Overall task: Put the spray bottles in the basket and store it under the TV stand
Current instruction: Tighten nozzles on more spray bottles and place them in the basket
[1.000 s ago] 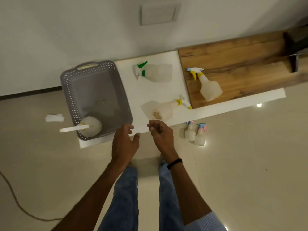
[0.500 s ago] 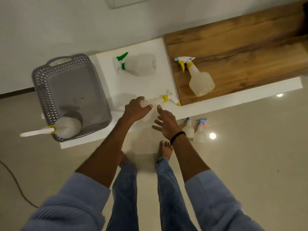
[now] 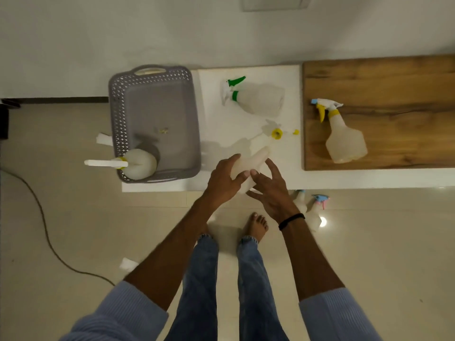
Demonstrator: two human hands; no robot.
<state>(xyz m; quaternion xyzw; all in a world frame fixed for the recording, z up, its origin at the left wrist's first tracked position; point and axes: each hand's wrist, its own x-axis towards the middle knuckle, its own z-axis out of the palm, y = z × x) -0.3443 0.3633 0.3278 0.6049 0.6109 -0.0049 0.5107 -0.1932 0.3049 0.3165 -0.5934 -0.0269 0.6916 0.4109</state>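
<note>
Cable [image 3: 41, 222]: dark, curling across the floor, far left of the left hand.
Paper scrap [image 3: 104, 139]: white, on the floor just beyond the basket's left wall.
Basket [image 3: 192, 134]: grey, perforated walls, sitting on the white top, left of and beyond the left hand.
Bottle in basket [image 3: 139, 164]: translucent, yellow collar, leaning in the near left corner, white spray head poking out over the rim to the left.
Left hand [image 3: 222, 182]: wrapped around the held bottle from the left, thumb across its front, gripping.
Held bottle [image 3: 248, 163]: translucent, headless (open neck pointing away and right), raised between the two hands above the near edge of the white top.
Green-trigger bottle [image 3: 258, 99]: lying on its side on the white top, well beyond both hands.
Right hand [image 3: 270, 190]: fingers spread and loose, palm against the held bottle's right side, touching but not clamped; black band at the wrist.
Loose spray head [image 3: 277, 132]: yellow collar, white trigger, lying on the white top just beyond the held bottle's neck, small yellow bit beside it.
Small bottles [image 3: 316, 210]: two on the floor right of the right wrist, one with a blue-and-pink head.
Yellow-trigger bottle [image 3: 344, 141]: lying on the wooden panel [image 3: 394, 82], far right of the right hand.
</note>
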